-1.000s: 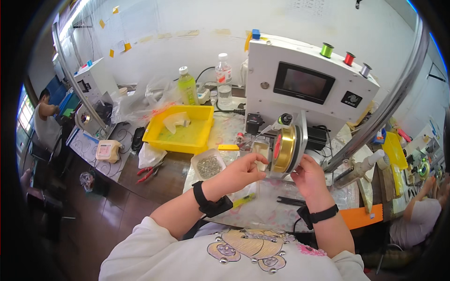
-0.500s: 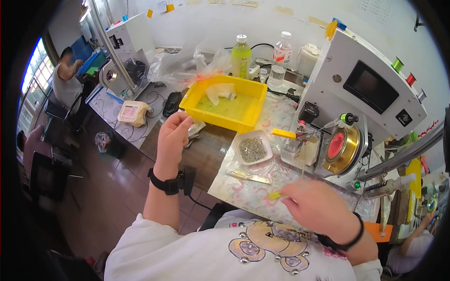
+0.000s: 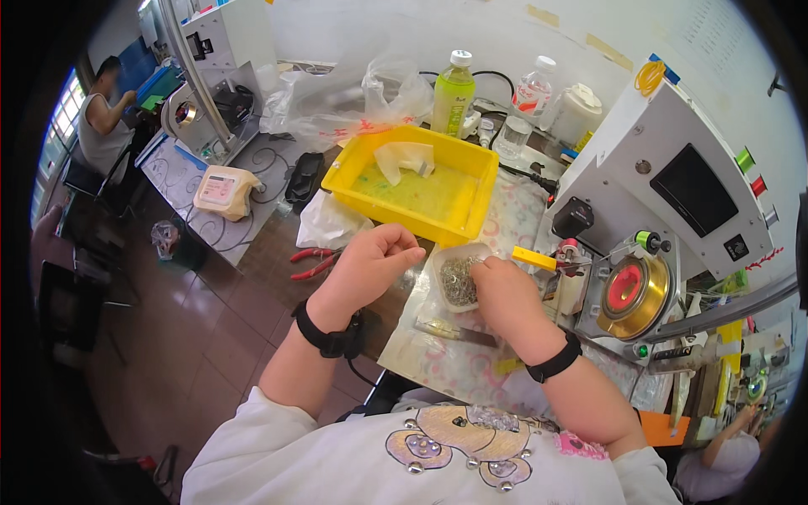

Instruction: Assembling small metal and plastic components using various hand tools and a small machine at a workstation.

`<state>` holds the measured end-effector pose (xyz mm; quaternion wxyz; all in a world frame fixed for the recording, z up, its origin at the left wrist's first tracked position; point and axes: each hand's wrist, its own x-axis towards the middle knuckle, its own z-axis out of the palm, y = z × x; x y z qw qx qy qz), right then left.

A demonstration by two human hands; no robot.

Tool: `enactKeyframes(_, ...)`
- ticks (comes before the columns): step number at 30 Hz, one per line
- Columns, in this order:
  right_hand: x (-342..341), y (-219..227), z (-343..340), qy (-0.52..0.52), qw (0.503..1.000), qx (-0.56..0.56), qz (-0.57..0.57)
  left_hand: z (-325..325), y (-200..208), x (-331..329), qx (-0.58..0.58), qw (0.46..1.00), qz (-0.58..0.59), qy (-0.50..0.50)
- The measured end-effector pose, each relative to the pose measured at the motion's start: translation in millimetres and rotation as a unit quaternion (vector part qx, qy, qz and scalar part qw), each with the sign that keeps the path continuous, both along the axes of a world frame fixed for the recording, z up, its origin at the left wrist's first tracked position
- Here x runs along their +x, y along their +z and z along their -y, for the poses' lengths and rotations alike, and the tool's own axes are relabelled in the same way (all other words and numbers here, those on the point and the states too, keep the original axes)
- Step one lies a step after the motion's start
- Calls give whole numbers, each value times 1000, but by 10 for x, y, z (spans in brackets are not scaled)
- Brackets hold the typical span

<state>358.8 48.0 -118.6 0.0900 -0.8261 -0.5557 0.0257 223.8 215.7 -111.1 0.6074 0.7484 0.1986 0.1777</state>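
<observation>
- The white dish stood on the patterned table cover, just beside the front right corner of the yellow tray and left of the machine.
- Dish contents: a loose, tangled heap of small, silvery metal pieces. Individual shapes were too small to tell. The right hand covered part of the right side.
- Change, right hand: half a second earlier it was low over the table front, apart from the dish; it had since reached the dish, fingertips bunched at the heap. Whether they gripped a piece could not be told.
- Change, left hand: it had shifted rightward, nearer the dish, and hung just left of it. Thumb and forefinger were drawn close together; whether anything lay between them could not be told.
- The two hands were apart from each other, one on each side of the dish.
- Meaning: a second earlier both hands were at the gold wheel; the work, as judged, had passed from the machine to the dish.
- Immediate surroundings: a flat-bladed tool lay in front of the dish; red-handled pliers lay left of the left hand.
- Outer area: the white machine stood at right, the green bottle behind the tray.
</observation>
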Motion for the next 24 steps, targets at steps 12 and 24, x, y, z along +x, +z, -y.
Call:
enactKeyframes(12,61,-96,39,-21,994,96,-49,186,50,251,125,983,-107,-81)
enactKeyframes(24,-10,-27,57,-96,913,287,-276,418,6,399,229,972,-11,-52)
